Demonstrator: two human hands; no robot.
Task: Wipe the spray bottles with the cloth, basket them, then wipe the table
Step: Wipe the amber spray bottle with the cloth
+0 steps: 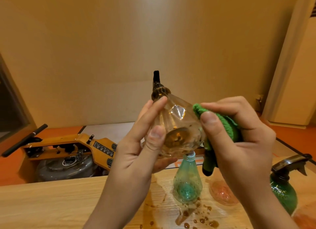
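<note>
Wiping stage, early. My left hand [145, 143] grips the clear faceted bottle [177, 119], thumb on its base and fingers curled round the side. It is lifted off the table [51, 203], above the far edge, base tipped toward me and black nozzle pointing away. My right hand [239, 138] pinches the bunched green cloth [222, 124] between thumb and fingers and presses it to the bottle's right flank. The base shows brown residue, so I judge this bottle only part cleaned. Count of spray bottles: four certain. One is in hand; the teal bottle [187, 186] is on the table by the far edge; the pink bottle [222, 193] is just right of it, half hidden behind my right wrist; the dark green bottle [283, 193], with a black trigger, is toward the right edge. A pinkish patch at the near right corner I cannot identify. Cloths: one. Basket: none in view, so nothing shows as basketed. Brown spill [203, 220], in drops and a smear, lies on the table in front of the teal bottle. Left to do, by my reading: finish this bottle, wipe the three on the table, basket all four, then wipe up the spill.
</note>
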